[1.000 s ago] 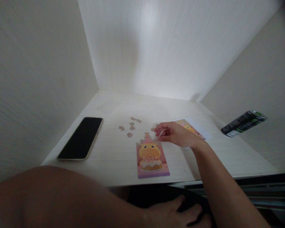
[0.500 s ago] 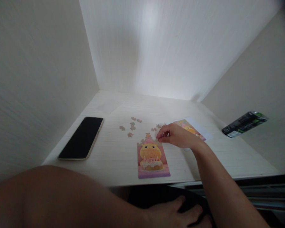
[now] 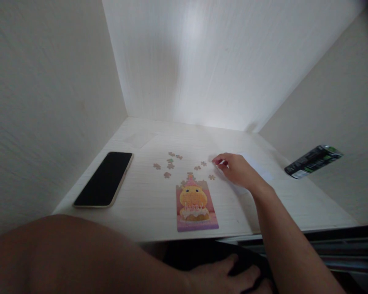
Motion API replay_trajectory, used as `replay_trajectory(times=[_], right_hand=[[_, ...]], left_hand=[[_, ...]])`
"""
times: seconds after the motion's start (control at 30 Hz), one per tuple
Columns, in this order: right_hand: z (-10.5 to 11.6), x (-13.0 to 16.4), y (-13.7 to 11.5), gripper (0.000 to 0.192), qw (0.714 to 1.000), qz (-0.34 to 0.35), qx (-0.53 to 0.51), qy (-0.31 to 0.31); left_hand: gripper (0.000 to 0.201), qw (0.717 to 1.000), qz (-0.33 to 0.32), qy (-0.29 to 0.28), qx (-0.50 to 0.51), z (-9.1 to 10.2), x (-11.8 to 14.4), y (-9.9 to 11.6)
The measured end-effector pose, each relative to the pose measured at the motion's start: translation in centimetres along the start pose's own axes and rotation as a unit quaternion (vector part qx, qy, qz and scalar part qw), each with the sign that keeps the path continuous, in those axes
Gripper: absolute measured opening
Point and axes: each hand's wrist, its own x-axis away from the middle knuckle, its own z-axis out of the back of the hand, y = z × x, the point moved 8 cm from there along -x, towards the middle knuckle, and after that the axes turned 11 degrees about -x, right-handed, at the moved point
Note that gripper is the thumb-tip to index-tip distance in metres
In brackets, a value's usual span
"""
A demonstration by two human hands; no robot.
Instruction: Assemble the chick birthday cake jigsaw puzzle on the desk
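Observation:
A partly assembled jigsaw puzzle lies near the table's front edge, showing a yellow figure in a pink hat above a cake with candles; its top edge is uneven. My right hand is over the table beyond the puzzle's upper right, fingers pinched together. Whatever is between its fingertips is too small to make out. Close by lie loose puzzle pieces, and one single piece rests beside the puzzle's top right corner. Below the table edge, my left hand lies on dark cloth with its fingers spread.
Several more loose pieces are scattered left of the puzzle top. A black-screened phone lies at the left. White paper shows behind my right hand. A dark can is at the right. Pale walls enclose the table.
My right hand has moved away from the puzzle's top right corner, up and to the right. A piece now shows where the hand was, and the picture card is covered. My left hand stays put.

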Motion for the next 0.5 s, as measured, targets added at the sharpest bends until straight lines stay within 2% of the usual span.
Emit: replay_trajectory(times=[0.1, 0.23, 0.4, 0.5], right_hand=[[0.0, -0.2, 0.3, 0.033, 0.999, -0.004, 0.031, 0.022], [-0.9, -0.5, -0.5, 0.033, 0.998, 0.026, 0.035, 0.054], [-2.8, -1.0, -1.4, 0.027, 0.998, 0.041, 0.029, 0.031], [-3.3, -1.4, -1.6, 0.025, 0.999, 0.022, 0.025, 0.027]], left_hand=[[0.046, 1.000, -0.001, 0.002, 0.002, -0.1, -0.1, 0.0], [0.046, 1.000, 0.003, 0.016, -0.001, -0.5, 0.1, 0.4], [0.047, 1.000, 0.012, 0.005, 0.007, -1.6, 0.2, 1.3], [0.041, 1.000, -0.013, -0.016, -0.010, -2.5, 0.2, 2.0]])
